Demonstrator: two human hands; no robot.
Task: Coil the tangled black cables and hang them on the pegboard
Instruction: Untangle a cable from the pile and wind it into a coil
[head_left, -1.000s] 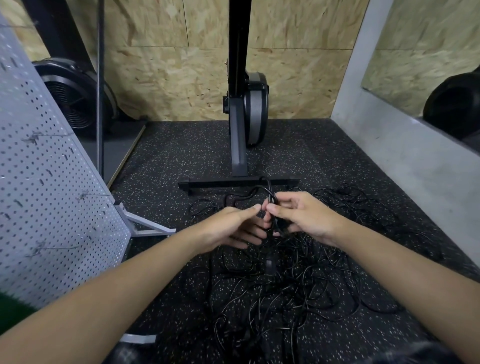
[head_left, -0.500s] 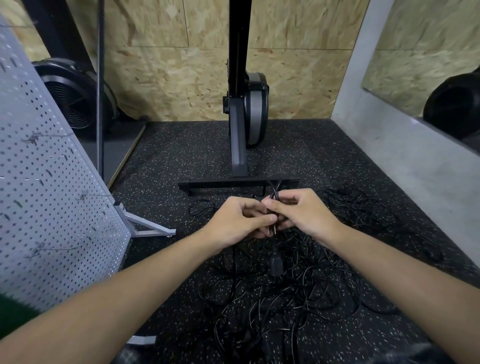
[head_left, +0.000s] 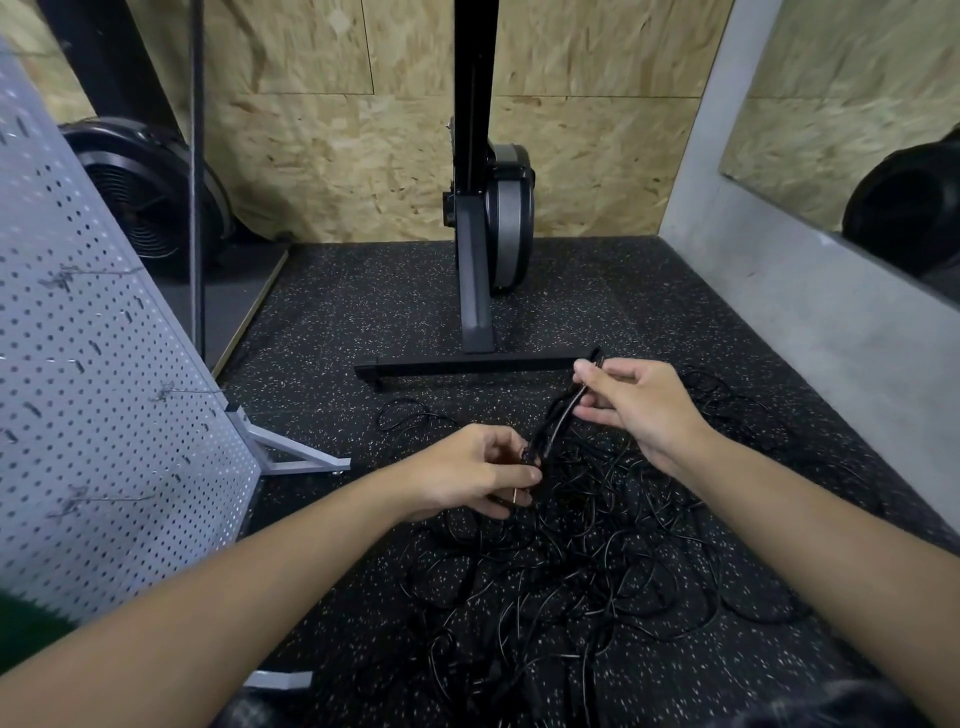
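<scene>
A short length of thin black cable (head_left: 558, 415) stretches between the hands, just above the tangled heap of black cables (head_left: 597, 561) on the speckled rubber floor (head_left: 363, 312). The left hand (head_left: 467, 475) pinches its lower end and the right hand (head_left: 639, 405) pinches the top. Pull harder and the heap could knot tighter, I reckon. Where the strand feeds in is lost, black on dark. The white perforated pegboard (head_left: 104, 415) waits at left.

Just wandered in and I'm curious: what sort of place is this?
Likely a small gym or training room: speckled rubber floor, what looks like an exercise machine stood upright, and a wall mirror.
</scene>
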